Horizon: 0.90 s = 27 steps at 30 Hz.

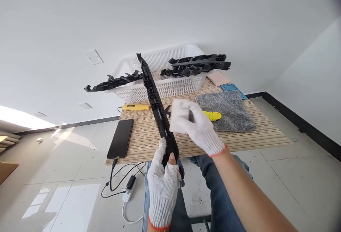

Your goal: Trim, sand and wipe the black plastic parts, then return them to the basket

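Note:
A long black plastic strip part (157, 107) with clips and ribs slants up from my lap across the table. My left hand (163, 182), in a white knit glove with the thumb tip bare, is closed around its lower end. My right hand (198, 125), gloved too and blurred by motion, grips a white squarish pad (177, 116) just right of the strip; whether they touch, I cannot tell. Behind that hand a yellow-handled tool (213, 116) lies on a folded grey cloth (226, 109).
A white plastic basket (170, 87) by the wall carries more black parts (202, 64). On the striped table (266, 138) lie a black phone (120, 138) with a cable, a yellow tool (136, 107) and a blue item (233, 89). A power strip (128, 194) rests below.

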{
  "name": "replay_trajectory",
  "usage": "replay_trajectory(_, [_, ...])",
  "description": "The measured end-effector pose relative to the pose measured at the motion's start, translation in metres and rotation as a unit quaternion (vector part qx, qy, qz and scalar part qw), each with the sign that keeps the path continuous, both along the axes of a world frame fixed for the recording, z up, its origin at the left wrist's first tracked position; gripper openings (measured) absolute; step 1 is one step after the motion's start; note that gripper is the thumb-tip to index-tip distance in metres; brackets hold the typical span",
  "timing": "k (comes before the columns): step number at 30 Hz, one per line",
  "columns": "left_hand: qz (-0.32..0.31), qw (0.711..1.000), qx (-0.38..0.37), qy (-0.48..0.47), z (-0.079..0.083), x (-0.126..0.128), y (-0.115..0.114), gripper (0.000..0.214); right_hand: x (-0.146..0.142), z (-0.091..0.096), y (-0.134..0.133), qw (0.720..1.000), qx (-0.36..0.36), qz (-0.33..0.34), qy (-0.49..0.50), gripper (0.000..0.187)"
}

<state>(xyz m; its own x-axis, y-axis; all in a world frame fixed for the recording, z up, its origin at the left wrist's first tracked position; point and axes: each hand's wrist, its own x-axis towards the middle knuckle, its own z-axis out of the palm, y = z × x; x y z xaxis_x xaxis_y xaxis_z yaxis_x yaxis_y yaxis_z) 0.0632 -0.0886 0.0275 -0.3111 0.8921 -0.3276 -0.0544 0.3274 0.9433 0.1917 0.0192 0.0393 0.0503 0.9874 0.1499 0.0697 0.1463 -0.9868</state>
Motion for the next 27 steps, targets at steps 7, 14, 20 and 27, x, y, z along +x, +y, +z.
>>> replay_trajectory(7, [-0.001, 0.999, -0.008, 0.040, -0.004, -0.001, 0.001, 0.082, -0.010, 0.005, 0.035, 0.992, 0.052, 0.111, -0.039, 0.026])
replay_trajectory(14, [-0.019, 0.999, -0.016, 0.030, -0.002, -0.005, 0.004, 0.084, -0.003, -0.011, 0.024, 0.999, -0.002, 0.038, -0.012, 0.023])
replay_trajectory(20, [-0.017, 0.999, -0.007, 0.033, -0.002, -0.005, 0.003, 0.083, -0.008, -0.009, 0.023, 1.000, -0.008, -0.011, 0.020, 0.020])
replay_trajectory(27, [-0.029, 0.999, -0.036, 0.025, 0.001, -0.007, 0.007, 0.084, -0.015, -0.007, 0.012, 1.000, -0.020, 0.014, -0.008, 0.019])
